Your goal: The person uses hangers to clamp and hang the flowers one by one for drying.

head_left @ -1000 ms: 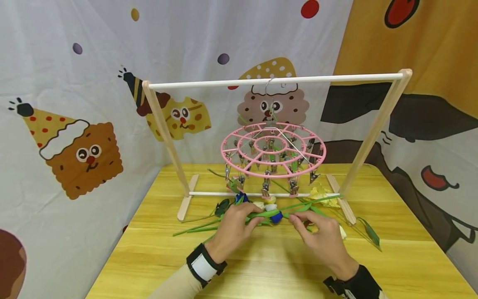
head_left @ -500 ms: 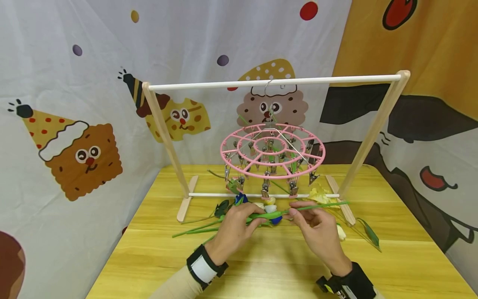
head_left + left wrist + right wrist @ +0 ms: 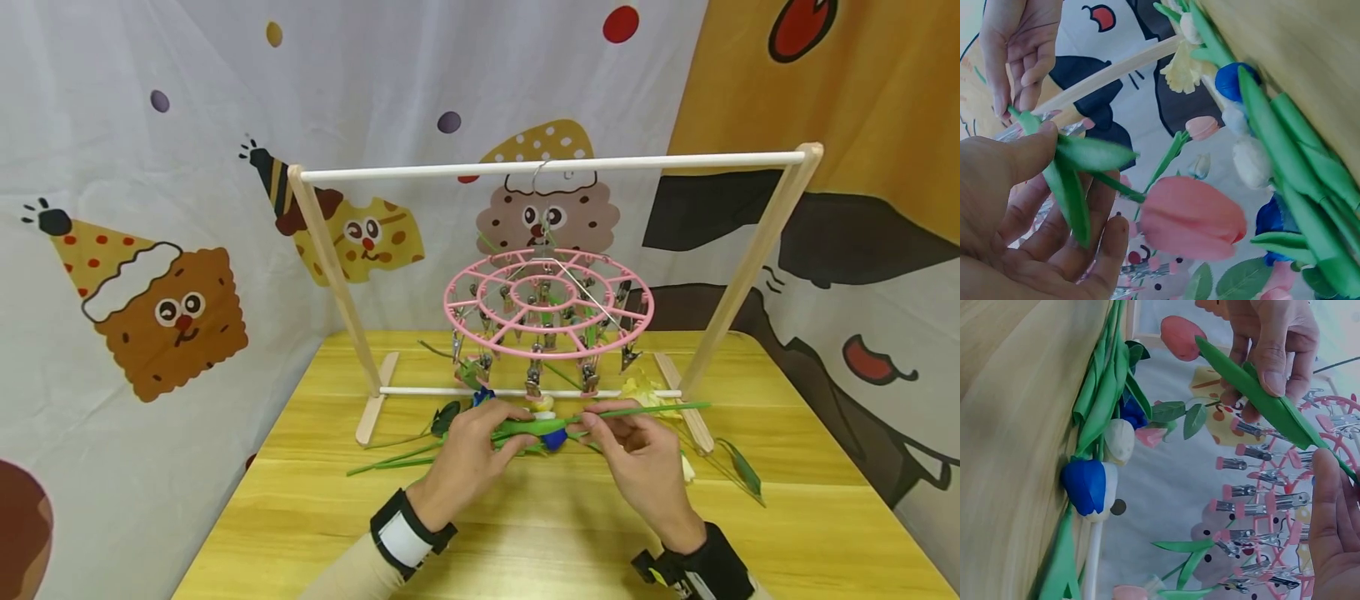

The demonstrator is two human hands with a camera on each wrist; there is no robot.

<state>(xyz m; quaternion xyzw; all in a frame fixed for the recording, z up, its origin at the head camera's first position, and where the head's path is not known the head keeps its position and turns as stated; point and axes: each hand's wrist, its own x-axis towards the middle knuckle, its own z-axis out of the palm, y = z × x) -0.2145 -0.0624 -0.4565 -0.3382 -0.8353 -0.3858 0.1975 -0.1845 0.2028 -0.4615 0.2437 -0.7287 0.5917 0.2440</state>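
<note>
A pink artificial tulip (image 3: 1191, 219) is held between both hands, low over the table in front of the hanger. My left hand (image 3: 472, 442) pinches it with thumb and fingers around the green leaves and stem; in the head view this hand hides the blossom. My right hand (image 3: 641, 462) pinches the stem farther along, and the stem's bare end (image 3: 675, 408) sticks out to the right. In the right wrist view, a long leaf (image 3: 1260, 394) lies along the stem between the hands. A blue tulip (image 3: 1084, 486) and white tulips (image 3: 1119, 440) lie on the table just beyond.
A pink round clip hanger (image 3: 551, 354) with several metal clips hangs from a wooden rack (image 3: 735, 267). Some flowers are on the hanger. A yellow flower (image 3: 643, 390), loose stems (image 3: 390, 461) and leaves lie across the wooden table (image 3: 525, 533).
My right hand has shifted its fingers from beside the leaf onto the tulip's stem. The stem's free end has dropped slightly and moved right. The left hand has stayed almost in place.
</note>
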